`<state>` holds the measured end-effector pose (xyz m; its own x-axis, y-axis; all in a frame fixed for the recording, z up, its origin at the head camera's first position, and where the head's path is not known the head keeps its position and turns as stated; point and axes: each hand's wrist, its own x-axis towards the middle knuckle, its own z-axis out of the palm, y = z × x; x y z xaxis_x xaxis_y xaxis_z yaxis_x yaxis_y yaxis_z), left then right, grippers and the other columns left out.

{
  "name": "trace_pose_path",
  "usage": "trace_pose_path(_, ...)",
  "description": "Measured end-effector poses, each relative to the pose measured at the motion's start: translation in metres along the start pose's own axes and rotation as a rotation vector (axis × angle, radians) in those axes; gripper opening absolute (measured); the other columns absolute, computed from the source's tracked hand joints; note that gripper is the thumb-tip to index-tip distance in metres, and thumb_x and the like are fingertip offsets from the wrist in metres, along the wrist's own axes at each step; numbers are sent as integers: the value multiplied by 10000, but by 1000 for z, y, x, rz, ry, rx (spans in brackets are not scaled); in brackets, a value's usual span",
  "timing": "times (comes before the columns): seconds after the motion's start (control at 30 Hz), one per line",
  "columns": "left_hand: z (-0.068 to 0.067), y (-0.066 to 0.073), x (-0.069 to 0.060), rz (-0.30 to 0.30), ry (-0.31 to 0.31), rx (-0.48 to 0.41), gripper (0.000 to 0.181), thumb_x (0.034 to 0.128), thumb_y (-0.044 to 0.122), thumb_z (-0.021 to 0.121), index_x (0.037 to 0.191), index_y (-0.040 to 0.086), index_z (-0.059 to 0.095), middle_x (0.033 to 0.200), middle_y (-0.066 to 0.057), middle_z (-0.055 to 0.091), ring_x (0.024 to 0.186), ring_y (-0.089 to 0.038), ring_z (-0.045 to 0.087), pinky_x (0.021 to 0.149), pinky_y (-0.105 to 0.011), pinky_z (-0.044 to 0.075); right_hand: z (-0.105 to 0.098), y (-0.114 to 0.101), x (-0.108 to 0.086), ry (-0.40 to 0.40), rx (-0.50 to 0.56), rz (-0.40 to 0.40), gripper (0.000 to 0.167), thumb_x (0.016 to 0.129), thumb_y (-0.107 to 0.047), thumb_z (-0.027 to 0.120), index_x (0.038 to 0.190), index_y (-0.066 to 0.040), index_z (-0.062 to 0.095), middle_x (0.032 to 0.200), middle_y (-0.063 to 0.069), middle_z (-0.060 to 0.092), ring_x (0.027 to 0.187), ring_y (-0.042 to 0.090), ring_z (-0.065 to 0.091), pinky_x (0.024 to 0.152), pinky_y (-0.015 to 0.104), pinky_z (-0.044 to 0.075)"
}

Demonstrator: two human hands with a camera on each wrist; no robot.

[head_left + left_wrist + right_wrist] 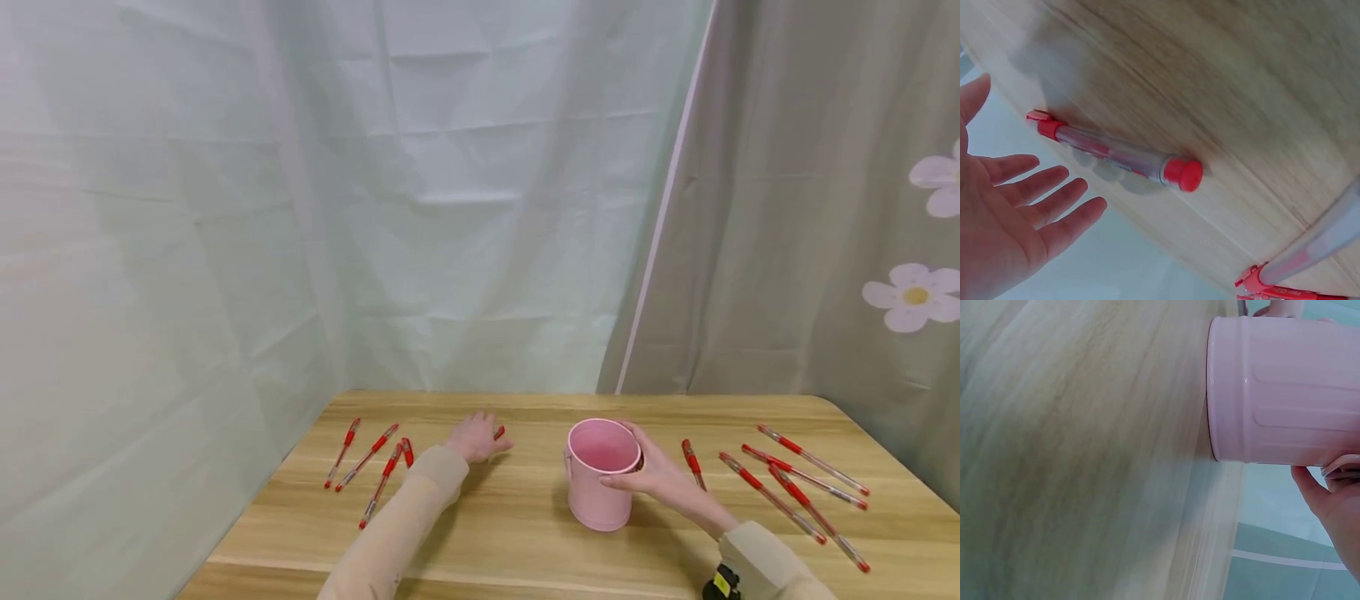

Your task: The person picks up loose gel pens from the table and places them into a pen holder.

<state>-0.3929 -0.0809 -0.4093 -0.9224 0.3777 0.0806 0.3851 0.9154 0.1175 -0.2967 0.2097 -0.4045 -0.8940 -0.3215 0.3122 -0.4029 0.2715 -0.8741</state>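
The right hand (656,473) grips the pink bucket (598,502) at the head view's five o'clock. The left hand (476,438), grip released, is beside a red-capped pen (1115,152), whose markings are too blurred to read.

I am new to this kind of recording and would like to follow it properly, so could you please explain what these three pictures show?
Certainly. There is no machine at work here: a person is using two bare hands. The widest picture comes from a camera worn on the head, looking forward and down. The other two come from cameras worn on the wrists, each watching its own hand, so they look tilted.

On the wooden table lie red-capped pens, some towards the left and some towards the right. The right hand holds a pink bucket by its side. The left hand holds nothing; its fingers are spread near one pen. Behind the table hang curtains.
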Motion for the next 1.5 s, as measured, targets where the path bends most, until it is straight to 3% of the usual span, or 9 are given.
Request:
trace_pose_path(0.37,9,0,4,19,57,43,324,848,286,612,974,-7,553,891,-124,500,828,-291,534,680,-418,465,2,2,-2,15,-2,-12,741,718,-117,767,1304,-10,324,1171,194,490,1046,341,490,821,395,424)
trace_pose_path(0.5,14,0,6,35,119,107,239,849,223,629,916,-1,575,822,-115,482,765,-280,545,636,-393,476,1,4,-1,21,-12,-6,737,719,-120,766,1299,-5,326,1167,189,490,1040,333,491,812,373,428)
trace_pose_path(0.67,18,-2,8,88,208,180,139,877,138,594,843,3,600,782,-122,489,734,-280,554,620,-369,490,1,4,-2,28,-18,-2,738,717,-123,767,1297,-10,325,1164,181,490,1035,326,492,810,380,428)
trace_pose_path(0.83,16,0,10,117,213,192,41,860,30,583,826,19,604,804,-131,509,767,-293,556,642,-372,490,2,5,-1,27,12,-23,733,717,-96,762,1292,5,318,1167,196,479,1039,343,487,821,418,424)
trace_pose_path(1.03,16,2,13,128,198,158,69,845,-6,577,788,33,581,787,-115,516,740,-292,569,606,-380,495,3,5,-1,17,59,-27,708,726,-75,752,1284,6,323,1181,206,460,1051,361,471,836,448,412)
trace_pose_path(1.33,14,-1,14,155,209,130,77,830,18,620,849,5,546,772,-109,521,718,-278,580,582,-370,495,5,6,0,30,44,-76,712,714,-63,757,1270,42,326,1170,227,459,1041,384,472,823,451,427)
trace_pose_path(1.5,1,-1,14,208,235,88,177,790,25,679,879,-18,532,770,-118,535,728,-280,585,591,-352,495,4,5,0,34,48,-39,727,709,-75,765,1281,16,326,1170,211,467,1046,369,476,825,427,428)
